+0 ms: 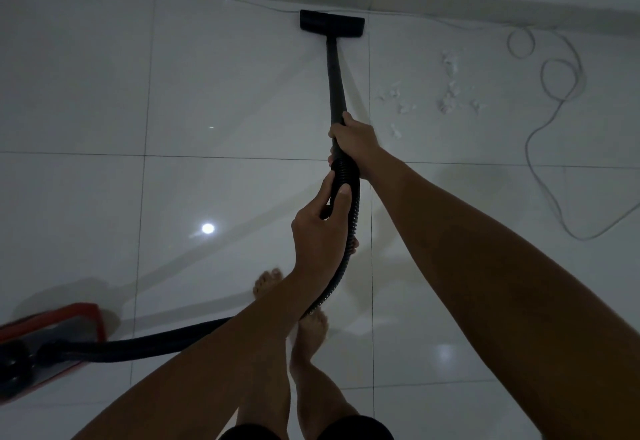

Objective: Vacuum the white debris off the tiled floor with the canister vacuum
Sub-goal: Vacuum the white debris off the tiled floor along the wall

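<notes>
A black floor nozzle [331, 24] lies flat on the white tiled floor [225, 93] against the far wall. Its black wand [334, 72] runs back toward me. My right hand [353, 138] grips the wand's near end where the ribbed hose [346, 232] begins. My left hand [320, 228] grips the hose just below. The hose curves down and left to the red canister vacuum [52, 342] at the lower left. White debris [446, 93] is scattered on the tile to the right of the wand, apart from the nozzle.
A thin pale power cord [554, 93] loops over the floor at the right and runs along the wall base [450, 0]. My bare feet [304, 318] stand on the tile below my hands. A lamp glare [207, 228] shines on the floor at left.
</notes>
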